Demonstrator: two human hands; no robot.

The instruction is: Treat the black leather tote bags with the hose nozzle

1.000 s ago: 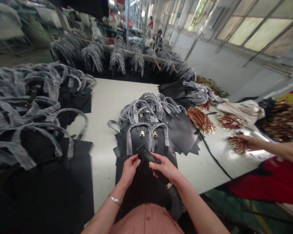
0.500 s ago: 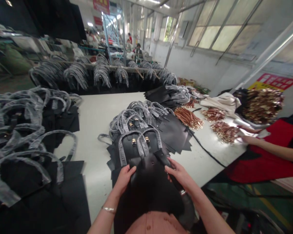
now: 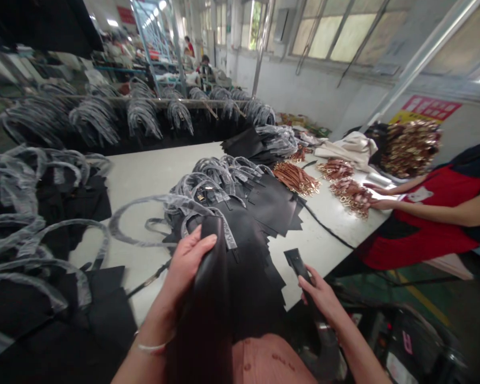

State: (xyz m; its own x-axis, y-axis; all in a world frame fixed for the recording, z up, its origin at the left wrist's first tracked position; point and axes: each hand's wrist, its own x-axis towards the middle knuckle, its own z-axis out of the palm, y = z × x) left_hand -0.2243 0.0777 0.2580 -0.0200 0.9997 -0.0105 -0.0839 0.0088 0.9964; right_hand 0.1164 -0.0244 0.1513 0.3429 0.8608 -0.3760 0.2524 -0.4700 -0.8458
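Observation:
Folded over in my left hand [image 3: 190, 261] is a black bag panel [image 3: 212, 266], lifted at its near end. Its clear-wrapped handle [image 3: 128, 213] loops out to the left. My right hand [image 3: 320, 293] is closed around a long black strap-like piece [image 3: 294, 261] with a flat squared end and a shiny metal band lower down; its exact kind is unclear. That piece is held apart from the panels. Under and beyond my left hand lies a fanned stack of black panels [image 3: 252, 266] with plastic-wrapped handles [image 3: 216, 178].
Another heap of black panels [image 3: 100, 314] lies at left. Brown straps with gold clasps [image 3: 296, 178] are on the white table [image 3: 148, 165]. A co-worker in a red apron [image 3: 420, 234] handles similar straps at right. Behind stands a rail of wrapped handles [image 3: 140, 109].
My left hand has raised and folded the panel up to the left, swinging its handle over. My right hand has moved off the panel to the right with the black strap-like piece.

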